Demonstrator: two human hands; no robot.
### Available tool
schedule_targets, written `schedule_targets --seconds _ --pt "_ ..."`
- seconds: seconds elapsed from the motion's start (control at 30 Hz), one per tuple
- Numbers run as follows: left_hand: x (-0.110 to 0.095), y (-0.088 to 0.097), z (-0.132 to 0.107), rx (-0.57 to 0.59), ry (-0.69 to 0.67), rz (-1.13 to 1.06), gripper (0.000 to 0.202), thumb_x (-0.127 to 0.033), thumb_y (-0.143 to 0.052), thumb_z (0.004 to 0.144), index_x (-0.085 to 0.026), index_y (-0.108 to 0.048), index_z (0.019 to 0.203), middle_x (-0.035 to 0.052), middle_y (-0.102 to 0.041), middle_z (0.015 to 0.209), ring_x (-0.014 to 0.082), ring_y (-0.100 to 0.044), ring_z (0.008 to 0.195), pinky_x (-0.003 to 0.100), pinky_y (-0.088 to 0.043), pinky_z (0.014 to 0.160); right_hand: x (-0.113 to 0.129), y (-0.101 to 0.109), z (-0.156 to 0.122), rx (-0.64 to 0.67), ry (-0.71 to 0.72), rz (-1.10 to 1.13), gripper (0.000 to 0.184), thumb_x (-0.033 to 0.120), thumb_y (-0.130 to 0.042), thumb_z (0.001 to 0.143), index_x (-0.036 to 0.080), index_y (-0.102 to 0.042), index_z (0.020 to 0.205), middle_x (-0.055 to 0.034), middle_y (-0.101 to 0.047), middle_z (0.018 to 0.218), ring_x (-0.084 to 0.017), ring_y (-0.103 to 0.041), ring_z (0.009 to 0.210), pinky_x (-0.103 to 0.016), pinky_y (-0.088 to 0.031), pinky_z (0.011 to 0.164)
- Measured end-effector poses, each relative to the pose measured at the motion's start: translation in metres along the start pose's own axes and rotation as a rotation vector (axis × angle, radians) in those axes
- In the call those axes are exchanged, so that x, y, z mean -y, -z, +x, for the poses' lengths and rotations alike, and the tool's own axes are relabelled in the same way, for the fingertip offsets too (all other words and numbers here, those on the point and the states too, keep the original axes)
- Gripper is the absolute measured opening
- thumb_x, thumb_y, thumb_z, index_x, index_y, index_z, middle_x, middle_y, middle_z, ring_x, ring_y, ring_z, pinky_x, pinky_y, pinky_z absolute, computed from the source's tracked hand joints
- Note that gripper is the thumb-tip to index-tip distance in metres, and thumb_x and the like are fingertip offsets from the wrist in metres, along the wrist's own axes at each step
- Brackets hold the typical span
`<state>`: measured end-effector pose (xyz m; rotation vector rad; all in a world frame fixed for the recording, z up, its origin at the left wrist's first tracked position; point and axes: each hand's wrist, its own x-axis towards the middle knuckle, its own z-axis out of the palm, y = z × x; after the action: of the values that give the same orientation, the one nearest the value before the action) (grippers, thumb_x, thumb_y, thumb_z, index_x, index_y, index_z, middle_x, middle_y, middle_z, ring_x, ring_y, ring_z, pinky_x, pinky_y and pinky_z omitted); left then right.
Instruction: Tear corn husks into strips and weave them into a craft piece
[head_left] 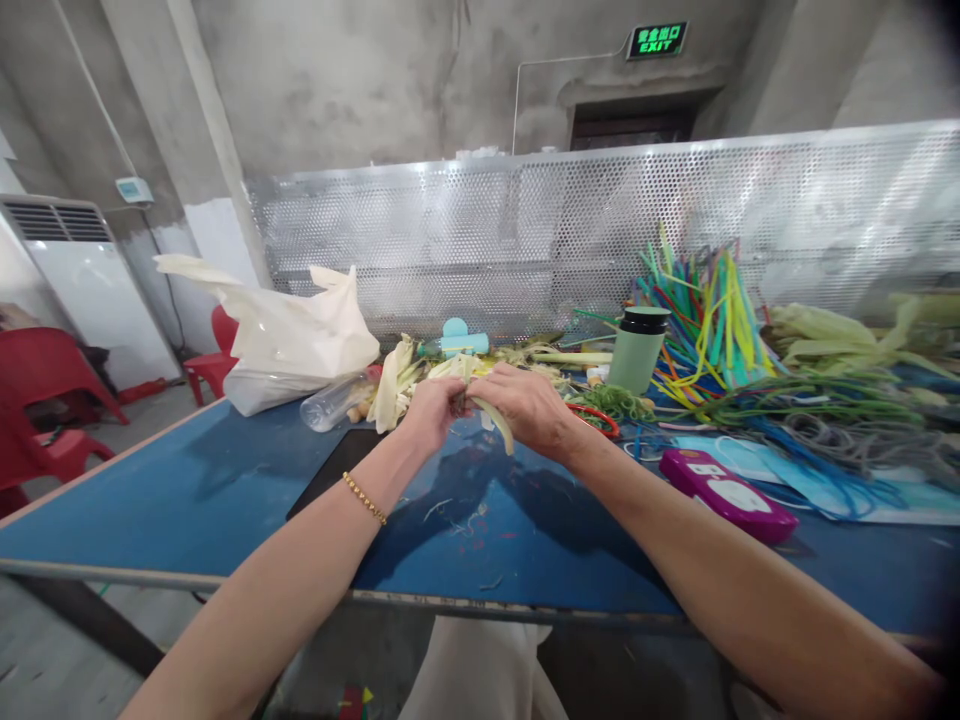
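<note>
Above the blue table [247,500], my left hand [435,410] and my right hand [531,408] meet, fingers closed on a pale corn husk [499,425]. A strip of it hangs down beneath my right fingers. My fingertips are partly hidden, so how each one grips is hard to see. More pale husk [390,388] lies just left of my left hand. Close to my right wrist are a red ring-shaped item [600,418] and some green strands [619,402].
Left stand a white plastic bag [300,340], a clear bottle [326,408] and a dark flat tablet-like object [330,470]. Right are a green tumbler [637,350], colourful strips [720,320], a purple case [724,495] and blue masks [802,470]. Perforated metal panel [450,240] behind.
</note>
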<state>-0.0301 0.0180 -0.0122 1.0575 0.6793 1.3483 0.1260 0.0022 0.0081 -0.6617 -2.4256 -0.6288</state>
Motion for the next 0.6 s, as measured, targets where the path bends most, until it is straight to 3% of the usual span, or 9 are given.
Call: schedule_targets --seconds 0.17,0.3,0.37,0.5,0.6 --pt "-0.001 -0.001 0.0 -0.011 0.037 0.011 0.006 -0.016 -0.066 0.065 -0.012 -0.062 0.066 0.0014 -0.061 0.062 0.0097 -0.051 0.053 0.024 -0.042 0.05 0.005 0.0 0.003 0.026 0.027 -0.044 0.025 0.018 -0.045 0.092 0.015 -0.066 0.08 -0.0086 -0.066 0.076 -0.017 -0.046 0.068 -0.032 -0.036 0.069" --pt "0.001 0.004 0.0 0.067 -0.046 0.099 0.014 -0.019 -0.071 0.067 -0.012 -0.061 0.06 0.001 -0.06 0.058 0.0078 -0.049 0.052 0.021 -0.038 0.051 0.006 0.0 0.005 0.047 0.063 0.145 0.026 0.009 -0.046 0.085 0.016 -0.07 0.08 -0.0081 -0.069 0.079 -0.018 -0.054 0.076 -0.031 -0.041 0.074" --pt "0.001 0.005 0.0 0.115 -0.098 0.173 0.018 -0.025 -0.071 0.07 -0.012 -0.062 0.062 0.0024 -0.062 0.059 0.0082 -0.051 0.051 0.022 -0.036 0.051 -0.001 0.001 0.005 -0.041 -0.05 0.299 0.027 0.006 -0.047 0.079 0.017 -0.071 0.081 -0.0063 -0.07 0.08 -0.017 -0.058 0.077 -0.029 -0.043 0.074" --pt "0.001 0.004 -0.002 0.214 -0.127 0.293 0.023 -0.033 -0.069 0.076 -0.01 -0.068 0.078 0.0096 -0.07 0.074 0.0143 -0.063 0.061 0.025 -0.042 0.059 -0.021 0.01 0.003 -0.34 -0.499 0.381 0.024 0.01 -0.048 0.078 0.016 -0.07 0.084 -0.0061 -0.07 0.086 -0.017 -0.06 0.077 -0.029 -0.044 0.071" --pt "0.0 0.002 -0.005 0.272 -0.144 0.343 0.024 -0.033 -0.069 0.077 -0.01 -0.069 0.08 0.0112 -0.072 0.078 0.0152 -0.064 0.063 0.027 -0.045 0.064 -0.03 0.016 0.001 -0.244 -0.638 0.479 0.022 0.028 -0.052 0.085 0.015 -0.069 0.077 -0.005 -0.067 0.077 -0.016 -0.056 0.07 -0.029 -0.041 0.066"
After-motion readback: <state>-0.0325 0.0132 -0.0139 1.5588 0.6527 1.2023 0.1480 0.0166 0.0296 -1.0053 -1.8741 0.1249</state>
